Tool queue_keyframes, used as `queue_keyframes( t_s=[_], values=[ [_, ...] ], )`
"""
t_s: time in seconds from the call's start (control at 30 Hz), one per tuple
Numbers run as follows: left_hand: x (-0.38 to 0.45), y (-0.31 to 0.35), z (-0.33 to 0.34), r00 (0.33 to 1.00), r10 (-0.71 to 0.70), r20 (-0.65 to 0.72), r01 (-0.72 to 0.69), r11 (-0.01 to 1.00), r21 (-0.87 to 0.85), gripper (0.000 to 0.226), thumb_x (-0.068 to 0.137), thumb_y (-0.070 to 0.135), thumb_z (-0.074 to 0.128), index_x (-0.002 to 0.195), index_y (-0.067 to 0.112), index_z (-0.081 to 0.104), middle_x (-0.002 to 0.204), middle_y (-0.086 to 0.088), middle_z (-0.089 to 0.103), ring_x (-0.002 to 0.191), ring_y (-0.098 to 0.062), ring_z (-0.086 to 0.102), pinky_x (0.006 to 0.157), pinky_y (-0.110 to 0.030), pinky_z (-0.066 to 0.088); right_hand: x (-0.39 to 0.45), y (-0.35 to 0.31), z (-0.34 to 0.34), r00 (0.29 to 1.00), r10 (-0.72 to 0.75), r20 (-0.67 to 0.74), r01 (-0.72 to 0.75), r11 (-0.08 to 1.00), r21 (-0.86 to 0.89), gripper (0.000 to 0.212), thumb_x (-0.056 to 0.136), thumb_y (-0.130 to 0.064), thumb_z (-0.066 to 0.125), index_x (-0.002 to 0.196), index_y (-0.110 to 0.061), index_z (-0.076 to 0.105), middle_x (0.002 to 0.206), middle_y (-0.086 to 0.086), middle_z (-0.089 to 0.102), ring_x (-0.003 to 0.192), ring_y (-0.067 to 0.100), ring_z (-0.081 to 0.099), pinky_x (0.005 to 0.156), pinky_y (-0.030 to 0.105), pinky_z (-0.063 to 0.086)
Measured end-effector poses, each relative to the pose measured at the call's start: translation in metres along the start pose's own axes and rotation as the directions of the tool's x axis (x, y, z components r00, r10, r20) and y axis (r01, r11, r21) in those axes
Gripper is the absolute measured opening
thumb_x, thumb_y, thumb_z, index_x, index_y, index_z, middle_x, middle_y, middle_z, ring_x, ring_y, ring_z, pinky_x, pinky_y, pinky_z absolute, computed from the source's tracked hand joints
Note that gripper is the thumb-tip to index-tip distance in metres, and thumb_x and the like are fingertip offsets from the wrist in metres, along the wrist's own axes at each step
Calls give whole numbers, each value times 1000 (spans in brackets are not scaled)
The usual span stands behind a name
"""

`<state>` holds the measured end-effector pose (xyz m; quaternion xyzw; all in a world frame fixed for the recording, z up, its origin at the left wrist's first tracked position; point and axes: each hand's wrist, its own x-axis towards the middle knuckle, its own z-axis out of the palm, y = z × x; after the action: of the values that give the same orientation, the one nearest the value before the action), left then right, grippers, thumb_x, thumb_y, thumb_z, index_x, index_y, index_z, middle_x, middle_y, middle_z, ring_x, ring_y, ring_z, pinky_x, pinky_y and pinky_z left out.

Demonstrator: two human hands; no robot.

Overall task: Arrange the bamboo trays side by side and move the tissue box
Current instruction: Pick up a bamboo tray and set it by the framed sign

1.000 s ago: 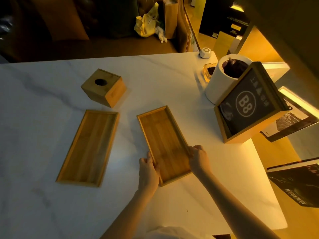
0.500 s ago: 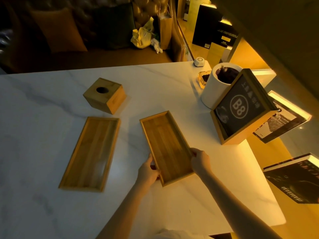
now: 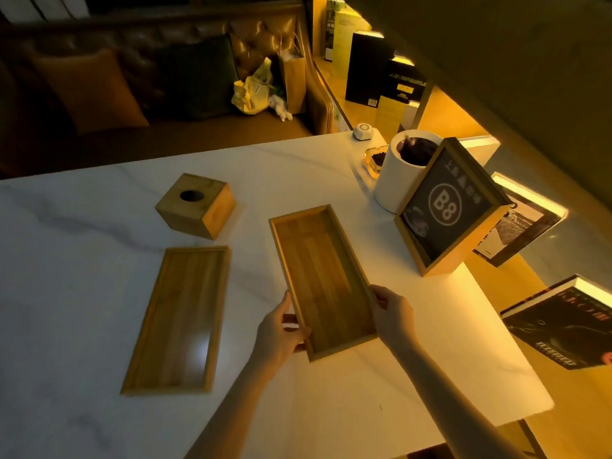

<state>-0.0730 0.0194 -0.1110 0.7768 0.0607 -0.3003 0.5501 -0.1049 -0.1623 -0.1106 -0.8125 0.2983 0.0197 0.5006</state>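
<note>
Single head view, steep downward, close over table (image 3: 99, 276).

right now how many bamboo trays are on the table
2. One tray lies right of centre, angled, with the left hand and right hand gripping its near end. The other tray lies apart to its left, below the tissue box. None looks hidden.

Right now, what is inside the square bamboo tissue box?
The square bamboo tissue box shows only a dark round hole on top; no tissue protrudes, and its closed walls hide the interior.
</note>
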Motion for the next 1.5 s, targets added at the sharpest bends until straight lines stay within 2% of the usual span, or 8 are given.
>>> queue_keyframes(
  t_s=[0.23, 0.47, 0.7, 1.03, 1.2, 1.33, 1.4, 1.5],
  values=[
    [22, 41, 3, 994, 96, 43, -98, 995, 37, 74, 79, 4, 63, 139, 23, 24, 103, -4, 58, 98, -27, 60, 82, -47, 54, 22, -18, -24, 991, -36, -129, 40, 999, 28, 27, 95, -11, 42, 115, -10, 61, 113, 9, 58, 107, 25, 51, 90, 36, 43],
    [67, 75, 31, 995, 77, 66, -81, 995, 54, 73, 78, 4, 64, 138, 23, 26, 120, -13, 58, 107, -34, 58, 86, -53, 53, 71, -19, -45, 974, -79, -211, 58, 993, -107, 30, 94, -6, 41, 119, -11, 59, 116, 12, 53, 112, 28, 47, 91, 34, 41],
    [116, 88, 56, 998, 15, 57, -21, 994, 107, 70, 80, 5, 61, 139, 21, 26, 123, -14, 56, 108, -37, 57, 86, -51, 53, 120, -2, -48, 983, -83, -162, 21, 935, -355, 32, 90, -1, 47, 121, -7, 52, 124, 16, 54, 114, 30, 52, 95, 42, 49],
    [151, 81, 65, 993, -87, 80, 75, 987, 143, 72, 80, 0, 61, 139, 23, 25, 115, -16, 58, 106, -36, 58, 87, -53, 53, 146, 13, -35, 996, -39, -78, -15, 802, -597, 42, 88, -1, 50, 129, -6, 39, 132, 16, 43, 122, 29, 44, 90, 37, 51],
    [156, 78, 65, 997, -35, 65, 18, 968, 249, 72, 80, 7, 62, 139, 25, 25, 122, -16, 57, 110, -36, 56, 92, -52, 51, 150, 18, -30, 999, -17, -44, -13, 792, -610, 42, 88, -3, 51, 128, -7, 38, 129, 15, 43, 113, 28, 50, 86, 38, 53],
    [160, 76, 65, 999, 8, 47, -23, 941, 336, 70, 80, 10, 63, 138, 24, 27, 109, -15, 63, 95, -31, 63, 85, -44, 56, 154, 21, -29, 999, -38, -36, 6, 774, -634, 47, 88, -2, 50, 132, -8, 33, 130, 16, 44, 114, 28, 50, 87, 37, 52],
    [162, 77, 67, 999, 40, 28, -47, 911, 410, 64, 80, 11, 64, 135, 18, 34, 103, -17, 67, 88, -29, 65, 81, -38, 57, 155, 22, -29, 998, -56, -32, 23, 768, -639, 49, 89, -3, 48, 134, -9, 30, 131, 16, 43, 115, 28, 50, 88, 37, 52],
    [163, 79, 74, 994, 110, -21, -82, 839, 539, 46, 80, 13, 64, 123, 11, 49, 101, -19, 69, 91, -34, 66, 86, -40, 54, 156, 24, -30, 994, -103, -25, 62, 754, -654, 50, 89, -1, 47, 135, -9, 29, 132, 16, 44, 116, 29, 51, 88, 39, 53]
  ],
)
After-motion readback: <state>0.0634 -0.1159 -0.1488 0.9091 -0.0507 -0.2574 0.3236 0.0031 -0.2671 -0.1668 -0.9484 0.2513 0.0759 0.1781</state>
